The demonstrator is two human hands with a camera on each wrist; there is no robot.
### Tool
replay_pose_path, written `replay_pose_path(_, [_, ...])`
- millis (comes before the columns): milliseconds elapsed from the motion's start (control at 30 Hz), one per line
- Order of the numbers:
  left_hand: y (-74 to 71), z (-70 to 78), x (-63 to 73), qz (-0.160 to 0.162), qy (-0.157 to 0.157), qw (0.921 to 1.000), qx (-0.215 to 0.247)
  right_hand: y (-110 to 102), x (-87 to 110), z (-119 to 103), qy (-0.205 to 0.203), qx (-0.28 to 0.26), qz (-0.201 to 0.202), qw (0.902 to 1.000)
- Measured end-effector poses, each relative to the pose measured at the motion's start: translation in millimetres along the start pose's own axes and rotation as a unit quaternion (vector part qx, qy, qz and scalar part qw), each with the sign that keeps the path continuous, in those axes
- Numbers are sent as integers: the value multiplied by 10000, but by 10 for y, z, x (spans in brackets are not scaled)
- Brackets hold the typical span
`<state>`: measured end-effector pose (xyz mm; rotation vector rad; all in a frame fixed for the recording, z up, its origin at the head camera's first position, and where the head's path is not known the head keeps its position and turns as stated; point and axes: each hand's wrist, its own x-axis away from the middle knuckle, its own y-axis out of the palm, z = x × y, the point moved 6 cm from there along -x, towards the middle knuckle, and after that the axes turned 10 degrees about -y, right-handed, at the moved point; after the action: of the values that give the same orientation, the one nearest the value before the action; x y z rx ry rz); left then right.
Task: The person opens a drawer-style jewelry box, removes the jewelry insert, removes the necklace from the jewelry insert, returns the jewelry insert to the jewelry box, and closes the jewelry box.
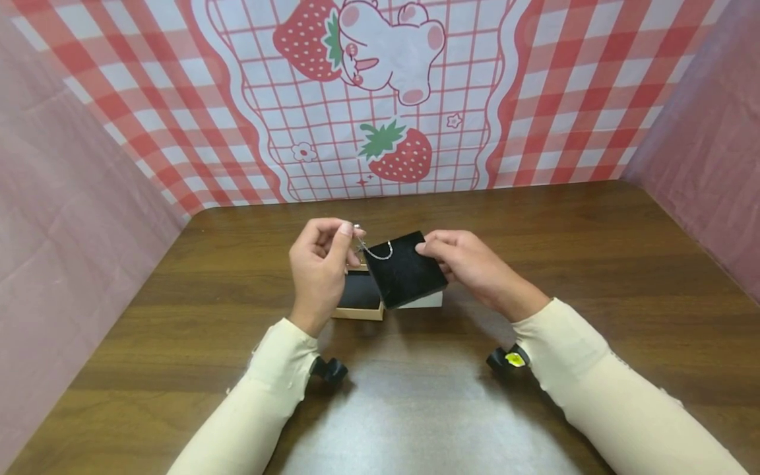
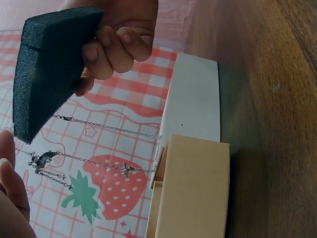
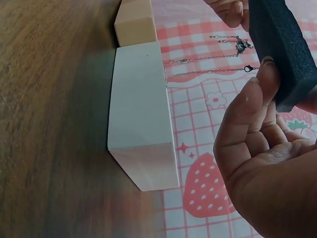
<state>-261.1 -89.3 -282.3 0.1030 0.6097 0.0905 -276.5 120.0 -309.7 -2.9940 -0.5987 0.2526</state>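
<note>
A square black foam pad (image 1: 406, 270) is held up over the boxes by my right hand (image 1: 475, 267), thumb on one face and fingers behind. A silver chain necklace (image 1: 380, 256) with small charms hangs from the pad's edge and loops down in front of it. At the pad's left side, my left hand (image 1: 320, 264) pinches the necklace between thumb and fingertips. The left wrist view shows a dark ornate charm (image 2: 44, 158) on the chain, close to the left fingers (image 2: 12, 183). Where the chain meets the pad is partly hidden.
Below the hands stands an open tan box (image 1: 359, 314) with a dark inside. Right beside it is a white box (image 3: 141, 99), mostly covered by the pad in the head view. Both rest on a brown wooden table (image 1: 178, 343), with a checked strawberry cloth (image 1: 552, 99) behind.
</note>
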Motion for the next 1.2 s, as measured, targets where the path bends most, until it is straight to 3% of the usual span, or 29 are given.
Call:
replay_pose_path(533, [-42, 17, -35, -224, -263, 9993, -166, 39, 1, 75, 152, -83, -80, 9998])
replay_pose_path(1200, [-54, 37, -51, -221, -275, 9991, -227, 69, 4, 130, 313, -17, -169, 9994])
